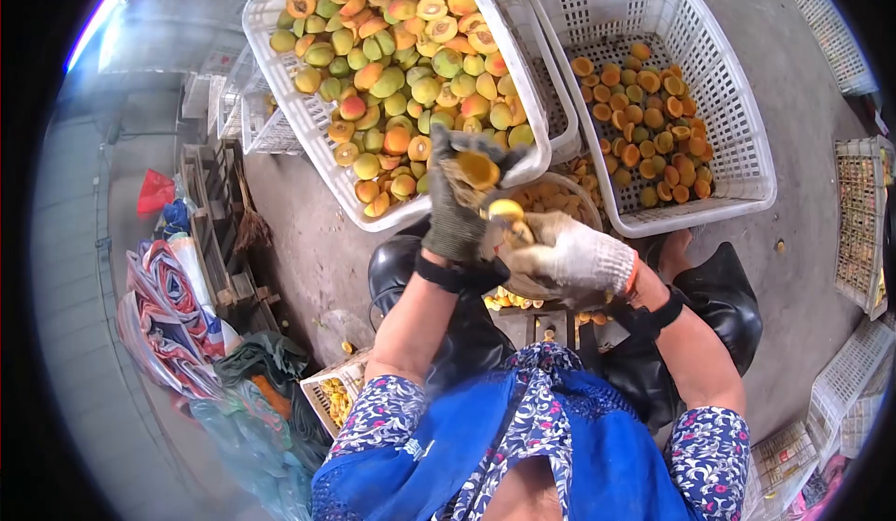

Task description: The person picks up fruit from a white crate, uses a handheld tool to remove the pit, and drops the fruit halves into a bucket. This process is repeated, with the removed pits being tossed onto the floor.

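Note:
My left hand (455,190), in a dark grey glove, cradles an apricot half (479,170) in its palm, cut side showing. Just below it, my right hand (565,252) in a white glove has its fingers closed. A small yellow rounded piece (506,210) sits at the right fingertips; I cannot tell whether it is fruit or part of a tool. Both hands are close together over a round basin (581,199), partly hidden by them. Beyond the left hand, a large white crate (327,180) is heaped with apricots (401,77), many cut in half.
A second white crate (747,138) at the right holds hollowed apricot halves (644,129). Another crate (532,31) stands between the two. Wooden pallets (210,213) and striped sheeting (163,306) lie at left. A small crate (322,404) with yellow pieces is by my left elbow.

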The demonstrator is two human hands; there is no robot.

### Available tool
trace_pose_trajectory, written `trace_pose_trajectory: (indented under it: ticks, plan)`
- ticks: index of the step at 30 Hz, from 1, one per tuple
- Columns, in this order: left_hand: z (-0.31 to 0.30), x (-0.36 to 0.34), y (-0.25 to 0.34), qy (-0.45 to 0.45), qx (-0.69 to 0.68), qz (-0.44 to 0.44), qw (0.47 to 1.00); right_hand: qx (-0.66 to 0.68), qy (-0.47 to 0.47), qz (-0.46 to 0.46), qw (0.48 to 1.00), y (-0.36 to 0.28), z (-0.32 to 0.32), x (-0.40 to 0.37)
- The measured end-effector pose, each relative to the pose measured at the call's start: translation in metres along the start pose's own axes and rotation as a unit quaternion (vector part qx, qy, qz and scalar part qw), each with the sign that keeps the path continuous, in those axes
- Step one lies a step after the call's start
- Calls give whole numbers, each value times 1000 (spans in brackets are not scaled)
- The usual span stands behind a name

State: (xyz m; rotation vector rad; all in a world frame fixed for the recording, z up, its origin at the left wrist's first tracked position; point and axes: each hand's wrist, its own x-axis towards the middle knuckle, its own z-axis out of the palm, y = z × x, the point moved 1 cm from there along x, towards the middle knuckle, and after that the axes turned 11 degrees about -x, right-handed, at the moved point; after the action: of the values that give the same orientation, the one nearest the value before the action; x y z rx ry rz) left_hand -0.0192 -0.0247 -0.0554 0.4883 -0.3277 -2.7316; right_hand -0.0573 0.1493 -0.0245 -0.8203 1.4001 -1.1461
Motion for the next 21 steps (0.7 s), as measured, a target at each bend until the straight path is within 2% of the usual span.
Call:
trace_pose_trajectory:
  ticks: [1, 2, 3, 5, 6, 7, 8, 9, 11, 12, 14, 15, 17, 18, 19, 21]
  plan:
    - [1, 1, 11, 1, 7, 13, 1000, -131, -10, 4, 991, 2, -3, -5]
    - [19, 2, 14, 19, 77, 26, 996, -336, 37, -149, 929, 13, -3, -8]
    - [39, 4, 17, 39, 149, 39, 987, -450, -8, 132, 883, 28, 2, -7]
    - [91, 4, 16, -114, 206, -58, 970, -555, 28, 77, 828, 67, 5, -7]
    - [100, 1, 22, -177, 427, 18, 887, -535, 33, 85, 840, 74, 6, -3]
    - [96, 14, 45, -174, 639, 61, 747, -519, 40, 91, 849, 76, -1, 2]
    - [64, 43, 76, -161, 781, 86, 597, -490, 17, 151, 858, 56, -8, 2]
    - [29, 63, 104, -141, 890, 106, 421, -526, 1, 85, 846, 69, -9, 6]
    - [6, 59, 128, -82, 986, 7, 145, -537, 63, -26, 841, 72, -8, 6]
    - [-12, 56, 137, -87, 986, 6, 145, -536, 66, -23, 841, 73, -9, 5]
    - [-45, 49, 149, -153, 983, 93, 27, -516, 68, 32, 853, 70, -11, 4]
    - [-58, 52, 151, -153, 984, 92, 28, -516, 67, 32, 853, 64, -13, 5]
    - [-67, 56, 151, -133, 983, 122, 22, -495, 35, 102, 862, 49, -18, 4]
    - [-69, 58, 154, -133, 983, 124, 21, -499, 59, 63, 862, 55, -18, 6]
    - [-67, 59, 154, -134, 982, 130, 18, -500, 63, 62, 861, 58, -20, 6]
    - [-65, 58, 156, -134, 982, 134, 15, -496, 136, -92, 853, 60, -22, 6]
